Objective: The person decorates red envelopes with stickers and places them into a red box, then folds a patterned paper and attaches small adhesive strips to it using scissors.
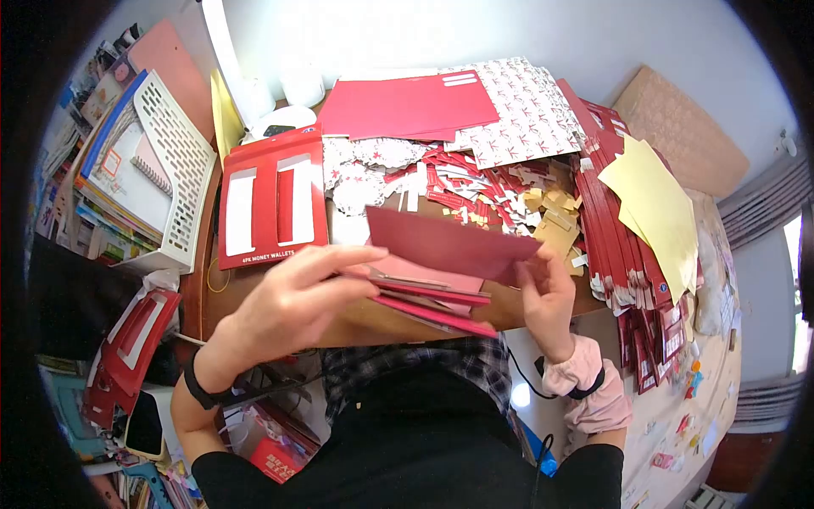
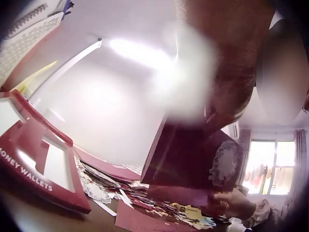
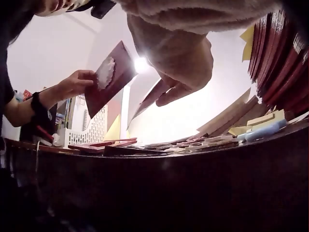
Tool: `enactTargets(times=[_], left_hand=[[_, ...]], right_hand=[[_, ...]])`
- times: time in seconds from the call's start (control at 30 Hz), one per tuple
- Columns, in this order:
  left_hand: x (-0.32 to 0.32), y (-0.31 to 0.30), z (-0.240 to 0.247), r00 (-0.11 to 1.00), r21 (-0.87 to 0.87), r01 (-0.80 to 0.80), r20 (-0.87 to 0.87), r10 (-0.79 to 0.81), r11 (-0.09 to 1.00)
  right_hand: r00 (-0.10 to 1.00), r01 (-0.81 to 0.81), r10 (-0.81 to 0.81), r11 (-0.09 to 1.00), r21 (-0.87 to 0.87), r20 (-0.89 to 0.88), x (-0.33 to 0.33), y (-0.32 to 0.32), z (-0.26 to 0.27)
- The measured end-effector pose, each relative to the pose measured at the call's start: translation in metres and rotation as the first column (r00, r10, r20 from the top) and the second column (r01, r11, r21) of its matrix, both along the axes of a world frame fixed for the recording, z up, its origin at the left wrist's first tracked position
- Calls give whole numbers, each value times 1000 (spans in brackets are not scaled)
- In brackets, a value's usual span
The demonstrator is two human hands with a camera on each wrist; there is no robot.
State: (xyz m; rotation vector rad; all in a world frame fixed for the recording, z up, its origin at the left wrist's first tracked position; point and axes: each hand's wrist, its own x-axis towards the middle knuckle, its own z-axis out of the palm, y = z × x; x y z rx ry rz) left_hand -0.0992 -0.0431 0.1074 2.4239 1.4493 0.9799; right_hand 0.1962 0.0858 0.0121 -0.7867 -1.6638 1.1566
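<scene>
Dark red envelope (image 1: 449, 246), just one, pinched at its near-left edge by the left hand (image 1: 288, 297). Underneath that grip, about four red and pink envelopes in a fanned stack (image 1: 428, 299), far ends clamped by the right hand (image 1: 547, 297). Only from the wrist views: pale lacy patch (image 3: 106, 72) on the envelope's underside.

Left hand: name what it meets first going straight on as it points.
The red envelopes that the left hand grips. Beyond them it would probably meet the right hand, though depth is unclear.
</scene>
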Motion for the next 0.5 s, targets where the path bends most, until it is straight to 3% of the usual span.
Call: enactTargets(times=[0.03, 0.07, 0.2, 0.27, 0.3, 0.4, 0.5], left_hand=[[5, -2, -2, 1000, -22, 24, -16, -24, 999], [7, -3, -2, 999, -49, 32, -33, -34, 998], [2, -5, -3, 994, -102, 39, -95, -48, 994], [0, -8, 1, 992, -136, 43, -111, -59, 990], [0, -10, 3, 990, -170, 46, -124, -68, 984], [2, -15, 11, 981, -246, 114, -124, -148, 963], [3, -15, 12, 951, -344, 211, -146, -274, 915]], right_hand=[[997, -18, 12, 997, 71, 80, 2, -6, 0], [997, -63, 65, 997, -39, 43, 3, -9, -6], [972, -222, 230, 966, 132, -50, 8, -14, -13], [899, -437, 429, 893, 109, 90, 15, -14, -5], [901, -433, 425, 895, 112, 88, 14, -11, -5], [730, -603, 334, 726, 331, 597, 5, -7, -12], [681, -609, 210, 694, 384, 701, 3, -17, -26]])
